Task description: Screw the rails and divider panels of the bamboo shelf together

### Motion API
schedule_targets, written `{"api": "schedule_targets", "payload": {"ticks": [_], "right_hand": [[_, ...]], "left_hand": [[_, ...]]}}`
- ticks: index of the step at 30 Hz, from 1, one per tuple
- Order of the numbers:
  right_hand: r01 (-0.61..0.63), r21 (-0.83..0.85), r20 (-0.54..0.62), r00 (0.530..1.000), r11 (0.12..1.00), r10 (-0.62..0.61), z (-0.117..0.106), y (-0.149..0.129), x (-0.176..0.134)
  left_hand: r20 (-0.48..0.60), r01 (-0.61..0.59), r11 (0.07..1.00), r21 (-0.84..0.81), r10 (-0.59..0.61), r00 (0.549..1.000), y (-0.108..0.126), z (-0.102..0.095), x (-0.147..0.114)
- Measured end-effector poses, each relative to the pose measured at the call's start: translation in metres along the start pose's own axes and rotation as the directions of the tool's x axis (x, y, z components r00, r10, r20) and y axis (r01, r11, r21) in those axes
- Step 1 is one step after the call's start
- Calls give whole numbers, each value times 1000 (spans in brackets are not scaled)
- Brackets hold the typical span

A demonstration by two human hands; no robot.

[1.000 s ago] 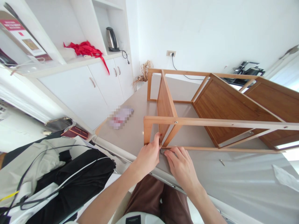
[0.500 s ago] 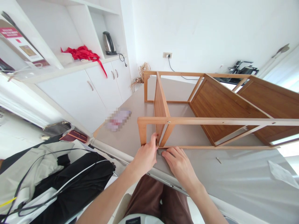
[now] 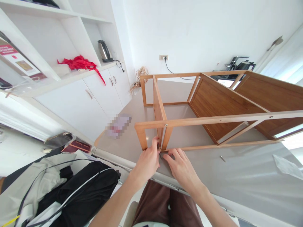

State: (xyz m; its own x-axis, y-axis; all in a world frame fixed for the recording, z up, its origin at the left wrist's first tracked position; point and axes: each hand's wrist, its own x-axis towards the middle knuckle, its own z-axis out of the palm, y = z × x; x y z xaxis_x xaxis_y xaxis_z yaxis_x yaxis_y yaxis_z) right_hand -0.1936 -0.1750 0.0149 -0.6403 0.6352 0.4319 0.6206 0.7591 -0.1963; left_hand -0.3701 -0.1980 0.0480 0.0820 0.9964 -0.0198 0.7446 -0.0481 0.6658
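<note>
A wooden shelf frame (image 3: 194, 121) lies on its side on the grey table, its boards standing between the rails. My left hand (image 3: 148, 162) is closed on the frame's near lower rail, with the thumb up against the end board (image 3: 159, 104). Just right of it, my right hand (image 3: 181, 165) pinches a small bent metal hex key (image 3: 161, 155) set against the same rail below that board. The key's tip is hidden between rail and fingers. A lone screw (image 3: 222, 159) lies on the tabletop to the right.
The grey table (image 3: 201, 186) carries a clear plastic bag (image 3: 287, 165) at right and a blurred packet (image 3: 118, 126) at left. White cabinets (image 3: 71, 97) hold a kettle (image 3: 104, 51) and red ribbon (image 3: 79, 63). Black cloth (image 3: 94, 183) and cables lie at lower left.
The view has shifted slightly, and the frame appears a little further left. The hex key shows at a different angle in my right fingers. My left hand keeps its hold on the frame.
</note>
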Motion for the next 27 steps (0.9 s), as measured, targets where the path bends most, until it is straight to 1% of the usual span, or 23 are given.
{"api": "schedule_targets", "payload": {"ticks": [3,7,13,18,22,27], "right_hand": [[-9,-12,8,1000,1000,9,0,-1,0],[-5,-16,-7,1000,1000,5,-1,-1,0],[-11,-19,-37,999,1000,10,0,-2,-2],[25,-61,-36,999,998,-27,-3,-2,2],[41,-102,-41,998,994,-46,-5,-7,4],[7,-127,-59,998,992,-15,-2,-12,3]], "left_hand": [[-8,-9,1000,-7,9,1000,0,0,0],[-1,0,1000,-16,0,1000,1,0,0],[-1,13,1000,25,-13,1000,0,0,0],[7,16,1000,7,-16,1000,-1,1,0],[13,24,1000,-2,-24,1000,0,-1,0],[7,26,1000,17,-26,1000,0,0,0]]}}
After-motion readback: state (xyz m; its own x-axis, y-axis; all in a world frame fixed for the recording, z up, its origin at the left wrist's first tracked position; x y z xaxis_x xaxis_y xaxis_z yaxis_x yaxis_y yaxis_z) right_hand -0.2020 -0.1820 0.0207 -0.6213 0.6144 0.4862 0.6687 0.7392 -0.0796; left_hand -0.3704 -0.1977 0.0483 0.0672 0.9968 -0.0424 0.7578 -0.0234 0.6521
